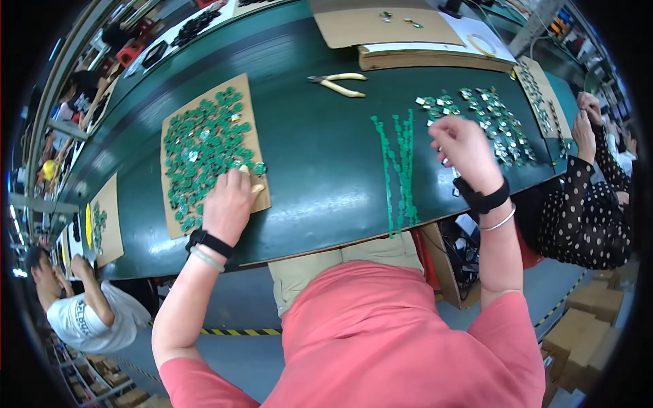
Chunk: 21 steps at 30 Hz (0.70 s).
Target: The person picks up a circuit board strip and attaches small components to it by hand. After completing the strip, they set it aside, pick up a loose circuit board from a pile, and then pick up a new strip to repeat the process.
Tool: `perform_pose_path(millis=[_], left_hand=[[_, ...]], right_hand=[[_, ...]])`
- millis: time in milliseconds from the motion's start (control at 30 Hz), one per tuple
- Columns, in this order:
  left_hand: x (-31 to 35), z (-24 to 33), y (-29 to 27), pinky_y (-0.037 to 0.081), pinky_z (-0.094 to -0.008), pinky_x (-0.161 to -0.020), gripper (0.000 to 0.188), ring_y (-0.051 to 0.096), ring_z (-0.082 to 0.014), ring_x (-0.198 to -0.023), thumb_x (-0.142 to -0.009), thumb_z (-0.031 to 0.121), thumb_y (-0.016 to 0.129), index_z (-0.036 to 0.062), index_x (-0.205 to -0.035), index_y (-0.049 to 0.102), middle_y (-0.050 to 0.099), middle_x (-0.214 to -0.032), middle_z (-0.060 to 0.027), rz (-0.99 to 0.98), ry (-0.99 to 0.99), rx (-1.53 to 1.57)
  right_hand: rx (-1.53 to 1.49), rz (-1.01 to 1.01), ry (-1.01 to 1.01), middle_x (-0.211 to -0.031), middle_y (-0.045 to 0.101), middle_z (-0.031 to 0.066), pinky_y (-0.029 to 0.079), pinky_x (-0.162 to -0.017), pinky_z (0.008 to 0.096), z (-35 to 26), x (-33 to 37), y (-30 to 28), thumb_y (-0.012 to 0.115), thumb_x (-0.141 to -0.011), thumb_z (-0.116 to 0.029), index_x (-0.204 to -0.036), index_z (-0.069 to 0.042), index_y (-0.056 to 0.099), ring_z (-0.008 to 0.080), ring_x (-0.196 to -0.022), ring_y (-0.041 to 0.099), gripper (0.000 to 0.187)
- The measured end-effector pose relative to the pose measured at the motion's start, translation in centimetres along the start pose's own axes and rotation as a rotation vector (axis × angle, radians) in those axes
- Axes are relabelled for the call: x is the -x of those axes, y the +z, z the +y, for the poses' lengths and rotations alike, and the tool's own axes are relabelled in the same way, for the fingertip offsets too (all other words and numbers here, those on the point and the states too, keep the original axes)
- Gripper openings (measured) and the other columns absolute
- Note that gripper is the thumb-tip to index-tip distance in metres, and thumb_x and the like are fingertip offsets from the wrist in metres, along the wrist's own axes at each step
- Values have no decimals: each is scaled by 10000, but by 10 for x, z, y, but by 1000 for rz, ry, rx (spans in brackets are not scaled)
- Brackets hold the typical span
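My left hand (230,205) rests at the right side of a cardboard sheet (253,139) covered with small round green circuit boards (197,146). Pale yellow covers show on its thumb and a fingertip; these are apart, close to a board at the sheet's edge. My right hand (468,151) is raised over the table's right side, fingers curled in. What they hold, if anything, is too small to name. Beyond and beside it lie loose green boards with shiny and white parts (502,122). Between my hands lie several narrow green strips (401,166) with jagged edges.
Yellow-handled pliers (343,85) lie on the green table (306,149). A cardboard-topped stack (435,58) stands at the back, with a yellow ring (481,45) on it. Co-workers sit at the right (585,211) and left (98,306). An open box (445,265) stands below the table edge.
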State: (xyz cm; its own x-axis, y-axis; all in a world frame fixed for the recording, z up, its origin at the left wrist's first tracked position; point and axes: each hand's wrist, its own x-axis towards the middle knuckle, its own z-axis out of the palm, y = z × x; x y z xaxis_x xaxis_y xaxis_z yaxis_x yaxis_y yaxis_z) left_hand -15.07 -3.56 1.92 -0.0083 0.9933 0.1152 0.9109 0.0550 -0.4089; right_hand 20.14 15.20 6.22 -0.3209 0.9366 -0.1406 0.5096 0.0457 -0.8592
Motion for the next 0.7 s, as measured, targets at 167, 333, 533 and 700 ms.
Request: perform_pose_path(millis=[167,333,533,700], left_hand=[[0,3,-12,452,-396,-982,607,471,-284,-1228,-833,350,678,55,-1323,474,481,-1298,-133,41,-4,76],[-1,-2,-5,304,-464,-1107,676,360,-363,-1329,-864,343,659,46,-1406,386,364,-1445,-189,26,-36,92],[-7,5,-31,311,-493,-1091,613,345,-403,-1328,-894,281,644,36,-1393,384,345,-1440,-230,48,-101,416],[-16,23,-61,335,-486,-1074,569,363,-418,-1307,-888,218,657,36,-1367,409,360,-1419,-245,98,-74,584]], right_hand=[[362,110,-131,-732,635,44,471,-570,260,24,-25,-62,620,-890,-136,-974,11,655,99,-631,573,173],[555,58,-220,-737,640,75,477,-644,310,46,-52,-64,627,-868,-148,-980,2,659,155,-673,591,190],[614,108,-388,-758,644,130,492,-699,373,53,-95,-44,628,-858,-154,-991,-19,673,276,-714,622,195],[775,160,-501,-814,641,152,500,-738,412,71,-124,-34,627,-847,-150,-943,-23,674,344,-780,626,166]])
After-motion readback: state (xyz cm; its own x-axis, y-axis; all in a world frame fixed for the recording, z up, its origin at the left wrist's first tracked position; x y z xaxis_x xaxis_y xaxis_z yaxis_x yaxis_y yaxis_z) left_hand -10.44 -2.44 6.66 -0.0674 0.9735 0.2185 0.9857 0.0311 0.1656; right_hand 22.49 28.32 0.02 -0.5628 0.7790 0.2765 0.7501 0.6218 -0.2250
